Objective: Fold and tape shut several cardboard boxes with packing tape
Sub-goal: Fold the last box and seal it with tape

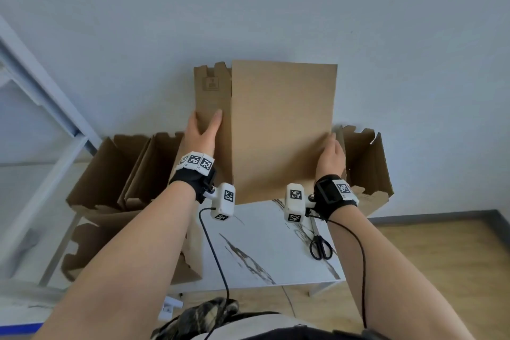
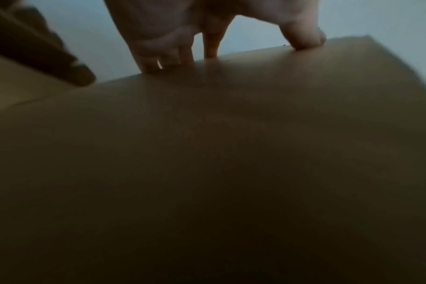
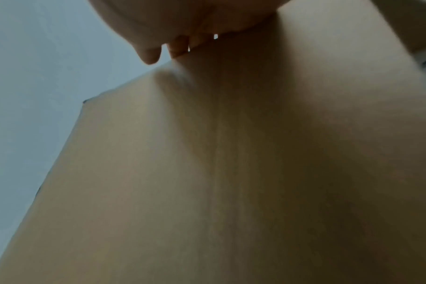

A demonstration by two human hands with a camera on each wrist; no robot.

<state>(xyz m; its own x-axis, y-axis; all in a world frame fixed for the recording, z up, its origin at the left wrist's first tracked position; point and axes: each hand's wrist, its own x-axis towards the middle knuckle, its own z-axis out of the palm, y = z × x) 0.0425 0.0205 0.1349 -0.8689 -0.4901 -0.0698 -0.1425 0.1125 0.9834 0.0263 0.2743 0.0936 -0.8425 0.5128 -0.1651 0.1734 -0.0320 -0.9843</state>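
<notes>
A brown cardboard box [image 1: 281, 130] stands upright above the far edge of the white marble-patterned table [image 1: 265, 243], its broad plain face toward me and jagged flaps at the top left. My left hand [image 1: 202, 130] grips its left side, thumb on the front panel. The left wrist view shows the fingers [image 2: 168, 55] curled over the edge of the cardboard [image 2: 231, 153]. On the box's right edge, lower down, my right hand [image 1: 331, 154] holds on. In the right wrist view its fingers [image 3: 180, 48] wrap over the rim of the panel [image 3: 207, 173].
Black scissors [image 1: 320, 247] lie on the table's right side. Open cardboard boxes [image 1: 124, 174] stand at the left and another open box [image 1: 364, 163] behind my right hand. A flattened piece of cardboard [image 1: 91, 246] lies at the lower left. A white frame [image 1: 41, 91] runs along the left.
</notes>
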